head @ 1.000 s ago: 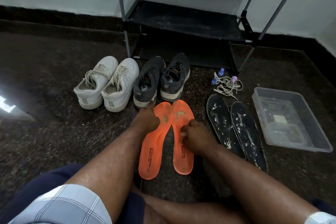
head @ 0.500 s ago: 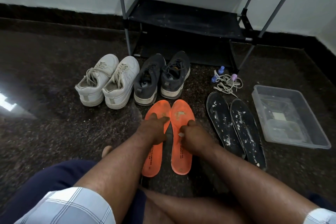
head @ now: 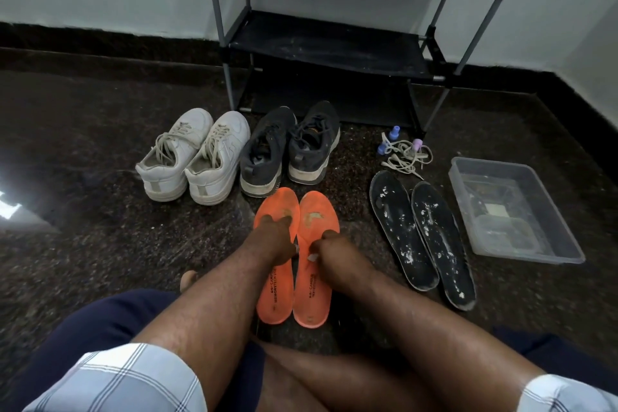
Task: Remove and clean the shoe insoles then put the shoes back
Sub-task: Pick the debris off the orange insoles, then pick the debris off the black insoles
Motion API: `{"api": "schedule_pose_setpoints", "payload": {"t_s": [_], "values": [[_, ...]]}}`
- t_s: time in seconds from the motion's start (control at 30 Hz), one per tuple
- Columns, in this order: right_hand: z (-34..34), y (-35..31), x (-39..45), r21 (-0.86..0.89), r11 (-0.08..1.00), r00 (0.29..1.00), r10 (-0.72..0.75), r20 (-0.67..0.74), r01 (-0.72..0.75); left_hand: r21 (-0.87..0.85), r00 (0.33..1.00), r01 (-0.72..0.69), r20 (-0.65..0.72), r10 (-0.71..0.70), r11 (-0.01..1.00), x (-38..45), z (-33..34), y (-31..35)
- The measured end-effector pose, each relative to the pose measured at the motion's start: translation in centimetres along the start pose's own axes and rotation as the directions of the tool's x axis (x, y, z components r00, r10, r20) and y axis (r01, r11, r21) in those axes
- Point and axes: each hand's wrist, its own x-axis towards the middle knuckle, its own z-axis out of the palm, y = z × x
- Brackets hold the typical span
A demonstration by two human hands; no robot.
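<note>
Two orange insoles lie side by side on the dark floor in front of me, the left orange insole (head: 274, 298) and the right orange insole (head: 314, 298). My left hand (head: 274, 239) rests on the left one, fingers curled at its inner edge. My right hand (head: 331, 252) pinches the inner edge of the right one. Just beyond them stands a pair of grey shoes (head: 264, 157). A pair of white sneakers (head: 197, 157) stands to their left. Two black insoles (head: 401, 231), flecked with white, lie to the right.
A black shoe rack (head: 327, 47) stands against the wall behind the shoes. Loose laces (head: 404, 154) and small blue and purple bottles (head: 396, 132) lie by its right leg. At the far right sits a clear plastic tub (head: 528, 254). My bent legs fill the foreground.
My left hand has drawn back from the grey shoe's heel onto the left orange insole. My right hand stays on the right insole. The view has tilted up slightly.
</note>
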Motion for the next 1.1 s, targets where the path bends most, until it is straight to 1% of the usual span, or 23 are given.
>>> {"api": "schedule_pose_setpoints", "payload": {"t_s": [0.1,0.2,0.27,0.4,0.47,0.53,0.63,0.7,0.77,0.87,1.0,1.1], "values": [[-1.5,0.2,-0.9,0.049,0.999,1.000,0.014,-0.018,-0.013,-0.002,0.995,-0.082,-0.059,0.082,0.997,-1.5,-0.4,1.3],[-3.3,0.8,-2.8,0.105,0.993,0.996,0.055,-0.074,-0.047,-0.029,0.977,-0.178,-0.121,0.173,0.984,-3.8,-0.3,3.4],[-4.6,1.4,-4.5,0.126,0.989,0.993,0.090,-0.080,-0.079,-0.048,0.969,-0.213,-0.138,0.205,0.976,-5.3,-0.1,5.0],[-7.4,3.0,-7.9,0.096,0.986,0.979,0.149,-0.135,-0.137,-0.102,0.954,-0.276,-0.149,0.260,0.956,-8.6,0.5,8.4],[-9.2,4.1,-9.5,0.080,0.980,0.973,0.194,-0.128,-0.184,-0.127,0.950,-0.292,-0.155,0.272,0.948,-9.6,0.7,10.0],[-11.2,5.2,-10.5,0.069,0.971,0.967,0.235,-0.100,-0.229,-0.149,0.950,-0.290,-0.160,0.267,0.945,-10.1,0.8,11.4],[-13.3,6.6,-10.9,0.074,0.963,0.953,0.268,-0.142,-0.260,-0.181,0.953,-0.277,-0.173,0.247,0.943,-10.1,1.2,12.9],[-13.6,7.5,-11.0,0.108,0.957,0.944,0.286,-0.163,-0.271,-0.203,0.954,-0.275,-0.177,0.241,0.940,-9.9,1.5,13.8],[-13.1,8.6,-10.8,0.225,0.926,0.919,0.346,-0.189,-0.302,-0.242,0.959,-0.265,-0.166,0.229,0.933,-9.1,1.8,14.7],[-11.5,10.6,-10.1,0.394,0.851,0.873,0.446,-0.197,-0.346,-0.271,0.972,-0.222,-0.138,0.190,0.936,-7.5,2.5,15.9],[-9.8,13.5,-8.5,0.490,0.805,0.871,0.462,-0.164,-0.335,-0.287,0.980,-0.185,-0.119,0.157,0.940,-5.3,3.3,17.6],[-9.4,15.9,-7.0,0.547,0.761,0.843,0.509,-0.172,-0.348,-0.325,0.988,-0.144,-0.094,0.119,0.935,-3.7,3.7,18.3]]}}
